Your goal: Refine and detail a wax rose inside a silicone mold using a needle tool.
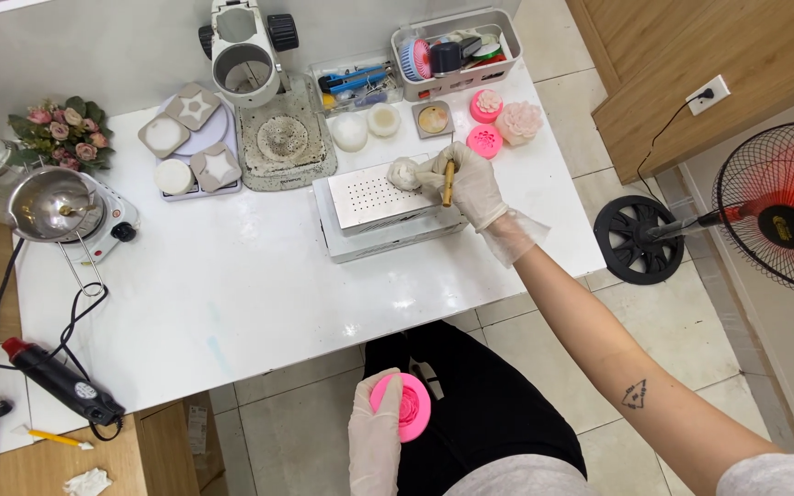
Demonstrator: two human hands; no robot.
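Note:
My left hand (376, 434), in a thin glove, holds a round pink flower-shaped mould (403, 406) low over my lap, off the table's front edge. My right hand (469, 184), also gloved, reaches out over the far right of the white table (232, 276). It grips a small brown wooden-handled tool (448, 182) together with a crumpled white lump (404, 172). The hand rests on the right end of a grey metal box with a perforated top plate (379, 204).
Behind the box stand a microscope (245, 55), white wax pieces (351, 130), pink moulds (484, 124), a pale flower (519, 121) and a tool tray (457, 50). A small pot on a hotplate (57, 207) and a heat gun (66, 381) are at left. A floor fan (774, 216) stands right.

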